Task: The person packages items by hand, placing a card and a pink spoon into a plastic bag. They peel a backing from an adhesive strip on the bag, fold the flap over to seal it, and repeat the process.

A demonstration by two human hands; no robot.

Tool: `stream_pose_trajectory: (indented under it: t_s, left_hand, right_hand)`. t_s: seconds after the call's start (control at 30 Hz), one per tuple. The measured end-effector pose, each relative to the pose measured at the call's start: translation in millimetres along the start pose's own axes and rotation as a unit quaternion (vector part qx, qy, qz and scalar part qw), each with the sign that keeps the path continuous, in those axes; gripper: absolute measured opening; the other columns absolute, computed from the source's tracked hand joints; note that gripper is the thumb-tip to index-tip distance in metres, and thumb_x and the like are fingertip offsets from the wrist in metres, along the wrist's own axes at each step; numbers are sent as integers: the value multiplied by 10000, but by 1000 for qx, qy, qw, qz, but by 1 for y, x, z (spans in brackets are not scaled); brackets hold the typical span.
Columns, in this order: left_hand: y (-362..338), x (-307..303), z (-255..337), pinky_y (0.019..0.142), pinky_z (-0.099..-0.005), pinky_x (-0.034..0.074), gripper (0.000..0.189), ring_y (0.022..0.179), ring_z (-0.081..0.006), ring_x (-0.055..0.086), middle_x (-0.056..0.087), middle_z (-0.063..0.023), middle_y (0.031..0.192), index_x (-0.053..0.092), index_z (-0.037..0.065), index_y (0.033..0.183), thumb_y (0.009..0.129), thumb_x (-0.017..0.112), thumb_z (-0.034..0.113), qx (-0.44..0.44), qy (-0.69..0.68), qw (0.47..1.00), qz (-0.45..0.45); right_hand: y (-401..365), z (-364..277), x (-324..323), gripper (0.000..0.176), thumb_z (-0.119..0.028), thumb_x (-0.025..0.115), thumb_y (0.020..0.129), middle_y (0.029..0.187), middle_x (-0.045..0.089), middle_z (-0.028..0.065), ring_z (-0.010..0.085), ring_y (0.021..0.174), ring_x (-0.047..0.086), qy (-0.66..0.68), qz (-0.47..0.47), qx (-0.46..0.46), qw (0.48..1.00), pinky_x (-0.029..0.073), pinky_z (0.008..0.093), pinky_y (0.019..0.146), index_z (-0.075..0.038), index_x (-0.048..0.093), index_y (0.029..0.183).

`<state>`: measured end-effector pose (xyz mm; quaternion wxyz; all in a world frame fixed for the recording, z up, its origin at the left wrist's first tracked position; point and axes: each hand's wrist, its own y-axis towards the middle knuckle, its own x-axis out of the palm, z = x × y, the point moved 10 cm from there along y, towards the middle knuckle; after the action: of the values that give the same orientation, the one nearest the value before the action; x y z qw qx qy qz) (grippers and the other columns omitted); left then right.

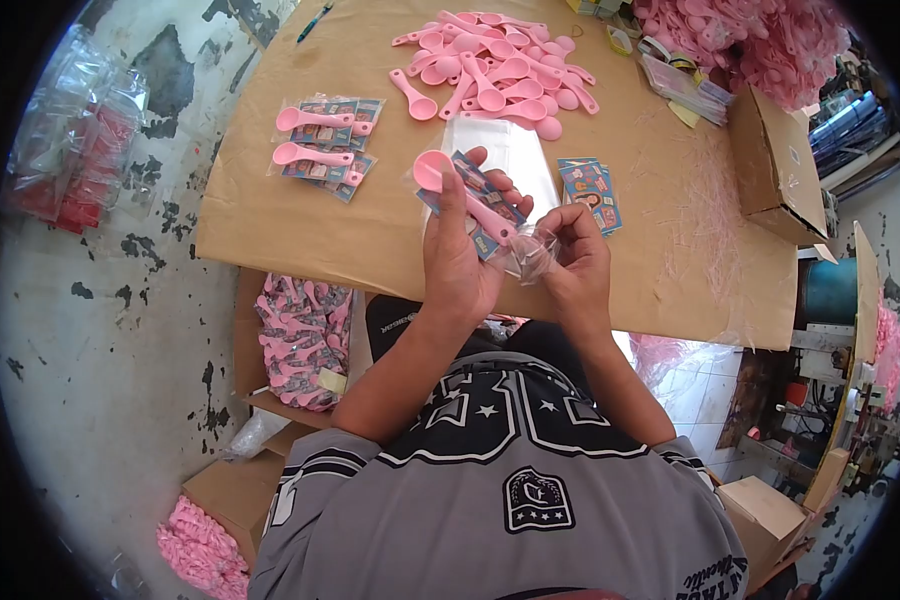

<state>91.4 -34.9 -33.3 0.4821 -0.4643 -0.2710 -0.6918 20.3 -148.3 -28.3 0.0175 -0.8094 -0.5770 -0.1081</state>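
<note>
A clear plastic bag [530, 254] with a pink spoon [488, 216] and a blue printed card [484, 244] lies across my left hand [459, 245], whose thumb presses on the spoon near its bowl. My right hand [578, 262] pinches the open-looking end of the bag. Behind my hands are clear bags [515, 150] in a flat stack. Blue printed cards [592, 192] lie just beyond my right hand. A large heap of loose pink spoons [500, 70] sits farther back.
Packed spoons with cards [315, 155] lie at the table's left. A pen [315, 22] is at the back left. An open cardboard box [778, 165] stands at the right edge. Boxes holding packed pink spoons [303, 340] and pink items [202, 548] are below left.
</note>
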Motion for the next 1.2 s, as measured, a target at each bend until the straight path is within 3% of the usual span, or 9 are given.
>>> stream_pose_trajectory:
  t_s: [0.27, 0.4, 0.73, 0.83, 0.87, 0.97, 1.07, 1.13, 1.2]
  left_hand:
    - [0, 4, -11, 1051, -428, 551, 490, 1185, -260, 643, 617, -150, 1316, 436, 41, 1478, 1108, 533, 348, -54, 45, 997, -23]
    - [5, 14, -9, 1144, -470, 484, 487, 1386, -308, 534, 526, -197, 1498, 410, 38, 1514, 1111, 526, 285, -89, -6, 995, -53]
    - [0, 21, 3, 1215, -493, 399, 543, 1505, -339, 398, 415, -221, 1599, 337, 7, 1574, 1120, 480, 268, -142, 19, 988, -65]
    - [1, 19, -2, 1217, -490, 396, 548, 1507, -340, 396, 414, -219, 1602, 338, 0, 1572, 1118, 484, 270, -149, 23, 987, -60]
    - [1, 19, -2, 1219, -488, 393, 549, 1508, -340, 395, 415, -217, 1602, 340, 1, 1573, 1117, 486, 270, -148, 25, 987, -59]
    - [-1, 18, -4, 1222, -484, 388, 555, 1507, -336, 398, 419, -211, 1603, 342, 5, 1578, 1115, 491, 271, -150, 27, 986, -64]
    - [-4, 19, -8, 1224, -482, 384, 558, 1506, -332, 402, 419, -206, 1606, 339, 8, 1585, 1114, 490, 267, -167, 33, 983, -70]
    - [-2, 18, -5, 1224, -475, 385, 552, 1505, -331, 405, 415, -207, 1610, 337, 4, 1584, 1115, 482, 255, -161, 36, 984, -68]
    - [-5, 12, -6, 1225, -470, 387, 553, 1505, -331, 404, 417, -207, 1609, 336, -2, 1582, 1115, 482, 255, -160, 22, 985, -59]
  right_hand:
    - [-8, -52, -4, 529, -82, 831, 842, 1336, 566, 119, 235, 1160, 593, -151, 80, -169, 971, 499, 365, 980, -93, 642, 1336]
    - [-29, -84, 4, 161, -124, 798, 854, 1533, 541, 170, 339, 1382, 521, -398, -42, -363, 842, 400, 474, 1144, -83, 828, 1007]
    - [1, -89, -208, 416, -191, 714, 985, 1463, 589, 241, 333, 1427, 505, -288, 196, -32, 937, 439, 424, 1141, -35, 639, 1363]
    - [-10, -128, -212, 456, -204, 677, 1022, 1455, 604, 201, 313, 1420, 517, -765, 207, -34, 609, 448, 390, 1128, -39, 576, 1435]
    - [-9, -156, -197, 489, -203, 695, 1010, 1454, 609, 173, 298, 1439, 499, -678, 189, -124, 699, 472, 364, 1096, -40, 559, 1450]
    - [3, -149, -203, 489, -240, 694, 1004, 1435, 627, 155, 273, 1371, 575, -114, 123, 41, 985, 528, 335, 994, -40, 579, 1436]
    - [23, -157, -224, 404, -319, 641, 1033, 1411, 653, 106, 216, 1218, 679, -455, 98, -32, 884, 560, 302, 863, -52, 671, 1335]
    - [25, -154, -225, 344, -219, 715, 977, 1458, 617, 137, 261, 1325, 607, -150, 155, 49, 975, 538, 364, 984, -75, 707, 1288]
    - [28, -150, -228, 365, -158, 740, 938, 1497, 581, 158, 294, 1371, 565, -546, 172, -69, 817, 491, 405, 1066, -88, 705, 1294]
